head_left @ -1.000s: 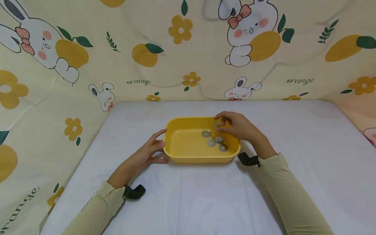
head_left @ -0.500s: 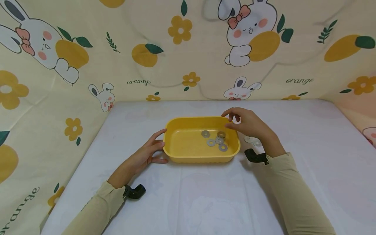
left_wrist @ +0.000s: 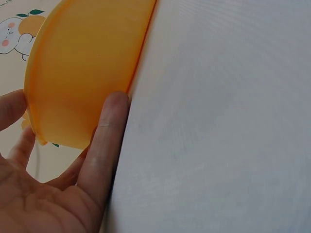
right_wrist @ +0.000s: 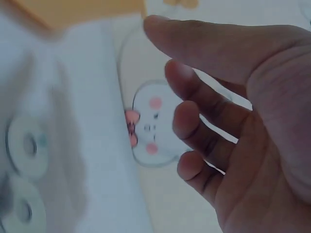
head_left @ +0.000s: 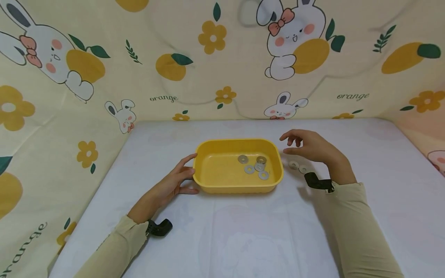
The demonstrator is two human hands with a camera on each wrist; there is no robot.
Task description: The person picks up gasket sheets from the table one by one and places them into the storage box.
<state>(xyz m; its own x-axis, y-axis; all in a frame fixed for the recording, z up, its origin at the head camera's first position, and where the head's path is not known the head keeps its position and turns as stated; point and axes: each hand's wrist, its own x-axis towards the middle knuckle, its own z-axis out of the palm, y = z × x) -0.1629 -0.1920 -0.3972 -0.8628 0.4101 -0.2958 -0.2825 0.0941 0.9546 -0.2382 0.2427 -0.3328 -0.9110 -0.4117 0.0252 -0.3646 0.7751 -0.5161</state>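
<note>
A yellow plastic tray [head_left: 215, 173] stands on the white-covered table, with several flat metal washers [head_left: 249, 169] in its right half. My left hand [head_left: 172, 181] rests against the tray's left end, its fingers spread along the rim and wall. Seen from the left wrist, one extended finger [left_wrist: 104, 141] lies against the tray's lower side. Off the tray's right end hovers my right hand [head_left: 314, 146], fingers loosely bent, nothing between thumb and fingertips. Below it, two washers [head_left: 293, 165] lie on the table; they appear blurred in the right wrist view.
The white cloth [head_left: 240, 227] extends in front of the tray and to both sides. A cream fabric backdrop [head_left: 194, 34] with rabbits and oranges rises behind the table and along its sides. Each wrist wears a small black camera [head_left: 318, 182].
My right hand has moved from over the tray out to the right, past its rim. The two washers on the table have come into view. My left hand has stayed at the tray.
</note>
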